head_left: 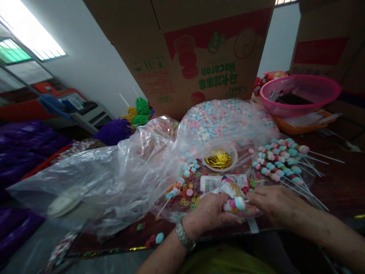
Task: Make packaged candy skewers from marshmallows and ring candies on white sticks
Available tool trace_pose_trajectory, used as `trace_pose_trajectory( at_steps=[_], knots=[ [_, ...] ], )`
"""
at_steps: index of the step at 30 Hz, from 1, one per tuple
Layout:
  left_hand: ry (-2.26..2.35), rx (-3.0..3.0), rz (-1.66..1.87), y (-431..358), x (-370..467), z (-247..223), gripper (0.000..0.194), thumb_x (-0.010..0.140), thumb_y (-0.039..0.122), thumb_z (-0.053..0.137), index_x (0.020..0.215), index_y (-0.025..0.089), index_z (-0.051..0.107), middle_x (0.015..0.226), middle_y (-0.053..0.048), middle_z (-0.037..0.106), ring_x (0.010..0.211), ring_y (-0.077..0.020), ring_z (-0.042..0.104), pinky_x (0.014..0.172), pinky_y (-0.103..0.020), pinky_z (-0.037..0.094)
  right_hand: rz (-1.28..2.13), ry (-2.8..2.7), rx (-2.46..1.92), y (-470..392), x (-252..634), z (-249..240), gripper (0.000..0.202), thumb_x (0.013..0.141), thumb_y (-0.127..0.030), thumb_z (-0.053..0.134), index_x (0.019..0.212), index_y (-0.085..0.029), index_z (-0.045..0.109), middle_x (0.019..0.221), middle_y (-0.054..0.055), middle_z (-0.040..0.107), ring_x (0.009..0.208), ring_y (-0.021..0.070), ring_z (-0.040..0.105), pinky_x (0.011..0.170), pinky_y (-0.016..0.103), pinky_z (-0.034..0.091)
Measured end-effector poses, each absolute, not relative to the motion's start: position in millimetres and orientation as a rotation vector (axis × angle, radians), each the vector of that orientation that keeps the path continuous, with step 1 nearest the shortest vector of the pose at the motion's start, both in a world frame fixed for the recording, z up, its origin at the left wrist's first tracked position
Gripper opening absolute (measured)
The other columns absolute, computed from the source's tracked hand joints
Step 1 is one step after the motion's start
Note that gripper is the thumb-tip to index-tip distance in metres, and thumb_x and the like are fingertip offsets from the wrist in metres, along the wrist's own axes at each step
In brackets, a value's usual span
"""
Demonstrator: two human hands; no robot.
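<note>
While grasping the candy row point(235, 204) at lower centre in the left hand point(208, 213), holding the right hand point(272, 203) just beside, leaving its grip impossible to tell; probably needing light, steady support, avoiding crushing.

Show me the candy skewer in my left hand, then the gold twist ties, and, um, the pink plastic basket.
Candy skewer point(235, 204): head view, on its stacked candies.
Gold twist ties point(219, 161): head view, middle of the pile.
Pink plastic basket point(296, 111): head view, on its near outer wall.
</note>
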State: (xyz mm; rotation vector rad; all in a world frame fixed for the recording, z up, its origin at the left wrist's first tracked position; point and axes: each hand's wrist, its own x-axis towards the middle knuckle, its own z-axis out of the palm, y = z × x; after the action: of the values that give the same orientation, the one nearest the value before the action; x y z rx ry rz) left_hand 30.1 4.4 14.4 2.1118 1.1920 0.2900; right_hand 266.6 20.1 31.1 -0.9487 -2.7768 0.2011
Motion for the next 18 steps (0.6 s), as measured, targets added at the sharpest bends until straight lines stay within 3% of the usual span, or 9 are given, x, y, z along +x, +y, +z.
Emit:
trace_pose_trajectory(
  at_steps=[6, 12, 16, 18],
  knots=[
    [1.100, 1.913, 0.342, 6.3, 31.5, 13.3, 0.049, 0.069, 0.058, 0.062, 0.094, 0.016, 0.063, 0.075, 0.002, 0.061, 0.066, -0.0129, 0.051, 0.055, -0.019, 0.035, 0.164, -2.755, -0.819, 26.4, 264.7, 37.5, 0.014, 0.070, -0.013, 0.057, 0.081, -0.017, 0.063, 0.078, 0.007, 0.062, 0.071, 0.0196, 0.054, 0.062, 0.030, 0.036],
    [1.118, 1.951, 0.335, 7.2, 49.6, 8.6, 0.049, 0.065, 0.056, 0.067, 0.092, 0.015, 0.064, 0.074, 0.000, 0.063, 0.069, -0.0162, 0.056, 0.057, -0.021, 0.038, 0.242, -2.748, -0.824, 23.5, 242.2, 15.6, 0.012, 0.068, -0.022, 0.065, 0.078, -0.015, 0.063, 0.074, 0.006, 0.061, 0.069, 0.0200, 0.053, 0.060, 0.030, 0.033],
    [1.237, 2.008, 0.393, 4.3, 41.2, 8.3, 0.077, 0.055, 0.055, 0.074, 0.119, 0.019, 0.051, 0.098, -0.006, 0.065, 0.086, -0.0238, 0.060, 0.071, -0.028, 0.044, 0.230, -2.764, -0.866, 32.4, 248.5, 15.3, 0.009, 0.077, -0.015, 0.055, 0.079, -0.016, 0.063, 0.074, 0.006, 0.061, 0.068, 0.0185, 0.053, 0.061, 0.030, 0.033],
    [1.339, 2.028, 0.334, 2.5, 31.1, 9.9, 0.071, 0.057, 0.052, 0.074, 0.116, 0.019, 0.053, 0.099, -0.008, 0.066, 0.086, -0.0256, 0.060, 0.073, -0.030, 0.045, 0.236, -2.754, -0.891, 36.4, 256.4, 19.6, 0.018, 0.082, -0.011, 0.046, 0.079, -0.017, 0.063, 0.073, 0.005, 0.061, 0.068, 0.0171, 0.052, 0.061, 0.029, 0.033]
  ],
)
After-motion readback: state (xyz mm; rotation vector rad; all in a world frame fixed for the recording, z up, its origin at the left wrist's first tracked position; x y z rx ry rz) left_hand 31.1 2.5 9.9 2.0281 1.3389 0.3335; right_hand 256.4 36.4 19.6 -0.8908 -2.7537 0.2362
